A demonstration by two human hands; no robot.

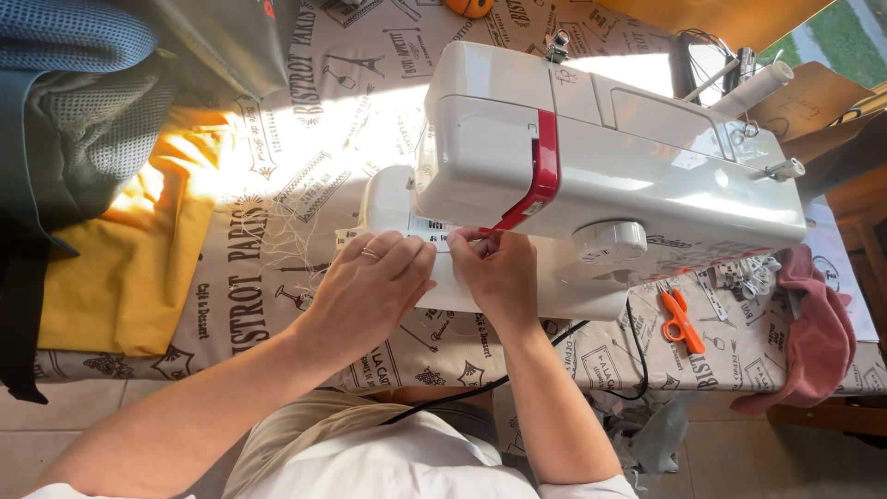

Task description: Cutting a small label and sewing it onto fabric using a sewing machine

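Both forearms reach up to a white sewing machine (591,166), left hand (374,277) curled closed, right hand (494,268) pinching thread at its needle area, threading seemingly unfinished, no fabric visible there.

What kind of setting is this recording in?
Probably a home sewing corner: a white sewing machine on a table with a printed tablecloth, orange thread snips and yellow fabric beside it.

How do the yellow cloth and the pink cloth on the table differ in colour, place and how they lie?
The yellow cloth lies flat, left of the sewing machine; the pink cloth is bunched at the right edge. The yellow is partly sunlit; the pink is in shade. Both rest on the printed tablecloth, apart from both hands.
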